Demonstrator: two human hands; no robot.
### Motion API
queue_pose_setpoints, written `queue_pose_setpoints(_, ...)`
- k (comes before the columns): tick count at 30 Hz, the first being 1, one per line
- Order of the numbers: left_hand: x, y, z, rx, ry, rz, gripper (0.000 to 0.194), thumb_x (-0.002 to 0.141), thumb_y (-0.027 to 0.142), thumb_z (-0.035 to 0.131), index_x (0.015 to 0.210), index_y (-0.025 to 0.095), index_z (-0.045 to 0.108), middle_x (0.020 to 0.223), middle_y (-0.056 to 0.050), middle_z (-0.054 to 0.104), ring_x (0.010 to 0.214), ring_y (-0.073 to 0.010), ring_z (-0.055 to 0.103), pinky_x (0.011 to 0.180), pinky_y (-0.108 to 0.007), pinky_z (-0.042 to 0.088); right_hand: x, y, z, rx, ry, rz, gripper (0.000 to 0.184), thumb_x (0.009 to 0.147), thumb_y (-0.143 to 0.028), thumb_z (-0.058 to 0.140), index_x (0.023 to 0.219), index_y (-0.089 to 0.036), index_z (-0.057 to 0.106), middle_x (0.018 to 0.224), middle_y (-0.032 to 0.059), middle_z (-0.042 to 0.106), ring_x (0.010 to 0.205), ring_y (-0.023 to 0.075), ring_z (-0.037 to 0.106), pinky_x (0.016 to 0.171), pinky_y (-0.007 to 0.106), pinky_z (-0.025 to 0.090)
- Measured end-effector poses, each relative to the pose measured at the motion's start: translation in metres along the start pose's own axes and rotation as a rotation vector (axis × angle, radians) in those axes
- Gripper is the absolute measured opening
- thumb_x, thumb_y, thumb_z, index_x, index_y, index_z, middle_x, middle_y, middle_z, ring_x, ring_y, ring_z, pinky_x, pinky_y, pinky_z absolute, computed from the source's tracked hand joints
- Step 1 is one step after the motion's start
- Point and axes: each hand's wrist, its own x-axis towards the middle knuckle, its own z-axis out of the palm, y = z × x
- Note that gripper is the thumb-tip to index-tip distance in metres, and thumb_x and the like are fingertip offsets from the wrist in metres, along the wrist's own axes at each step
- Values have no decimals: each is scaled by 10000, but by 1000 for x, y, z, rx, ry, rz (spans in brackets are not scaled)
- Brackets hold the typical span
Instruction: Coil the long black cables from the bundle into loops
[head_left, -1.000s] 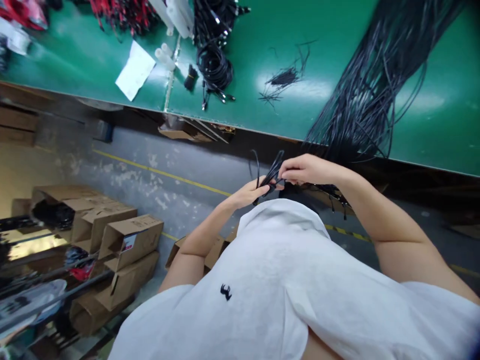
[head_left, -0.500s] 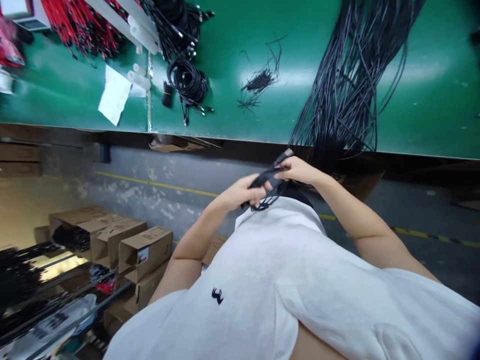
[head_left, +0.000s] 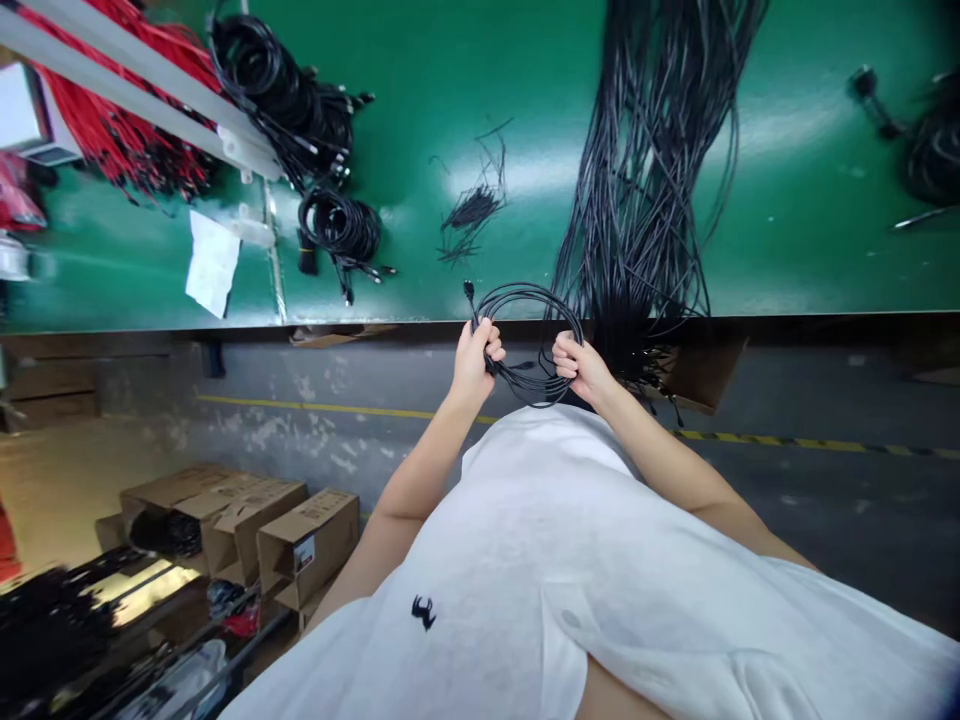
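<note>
Coil (head_left: 529,290): one, black cable, several loops, open ring. Held in mid-air between both hands, at the bench's near edge; upper loops seen against the green top, lower loops just above the shirt (head_left: 517,520). One plug (head_left: 469,290) sticks up at its left side, beside the left hand.

Left hand (head_left: 474,360): fingers closed, gripping the coil's left side.

Right hand (head_left: 577,366): fingers curled, gripping the coil's right side.

Bench (head_left: 420,90), green, carrying:
– Cables (head_left: 645,160), black, a long loose bundle running from the far side to the near edge, ends hanging over it, just beside the right hand.
– Clippings (head_left: 472,208), black, short, one small heap, set back from the near edge.
– Ring of cable (head_left: 341,228), black, left of the clippings; a larger cable pile (head_left: 289,95) behind it.
– Paper (head_left: 212,265), white, one sheet, near edge, left part.
– Red leads (head_left: 112,130), heaped toward the far left corner, white tubes (head_left: 172,80) lying across them.
– Second coil (head_left: 937,150), black, toward the right, partly cut off by the frame; blurred.

Floor: cartons (head_left: 322,530), brown, several, at left, well apart from the bench.
</note>
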Motion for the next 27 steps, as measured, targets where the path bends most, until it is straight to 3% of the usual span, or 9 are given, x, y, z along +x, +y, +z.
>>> queue_pose_setpoints(4,9,-4,28,9,-2,11,287,851,275,713,805,191,442,620,92,358,454,-10,311,426,-129,255,-14,-37,-9,-665,297,-454,494,755,-535,710,1094,-220,539,1063,75,609,1013,220,599,927,414,520)
queue_pose_setpoints(6,9,-8,44,43,-45,13,292,858,286,702,811,199,428,613,95,348,451,-15,307,430,-133,263,-29,-49,-1,-950,185,-644,619,770,-555,701,1254,-212,523,1302,127,560,1261,300,502,1113,506,371)
queue_pose_setpoints(9,6,-16,69,128,-145,40,296,861,336,691,832,212,423,625,92,365,468,-27,341,458,-147,314,-45,-59,21,-1154,-98,-563,755,785,-529,717,1398,-194,430,1332,147,578,1229,329,556,1048,501,422)
queue_pose_setpoints(12,6,-22,87,316,-241,120,264,875,401,654,920,219,469,750,56,511,599,-50,502,623,-177,456,-50,-66,29,-1204,-75,-418,656,887,-450,635,1428,-180,378,1234,135,646,1080,282,659,847,368,514)
queue_pose_setpoints(14,13,-22,95,536,-379,200,259,890,418,615,1017,215,516,962,-7,616,844,-102,616,846,-251,507,-54,-77,15,-1323,6,-396,538,943,-428,568,1395,-179,418,1142,119,687,1014,257,685,786,314,504)
queue_pose_setpoints(17,28,-21,103,850,-648,314,321,895,420,576,1132,202,583,1306,-99,587,1236,-207,551,1094,-361,411,-68,-113,-26,-1581,265,-313,401,965,-453,528,1247,-168,540,942,110,718,891,245,698,701,273,465)
queue_pose_setpoints(20,41,-23,98,977,-787,187,378,920,435,507,1212,207,581,1295,-111,628,1194,-228,607,1081,-403,440,-84,-173,-83,-1746,670,-188,379,970,-480,498,1143,-150,570,829,124,697,783,255,677,644,277,418)
queue_pose_setpoints(24,48,-43,56,1161,-697,12,400,913,446,463,1209,204,580,1210,-108,695,1133,-240,659,1049,-426,477,-76,-275,-180,-1802,1154,-148,427,971,-467,493,1193,-105,540,847,167,674,725,245,620,676,299,382)
queue_pose_setpoints(27,45,-65,5,1319,-589,-25,411,877,442,470,1179,196,601,1262,-117,679,1171,-257,649,1066,-428,467,-48,-338,-255,-1753,1342,-144,482,975,-470,486,1244,-72,525,923,200,657,763,227,581,702,316,343)
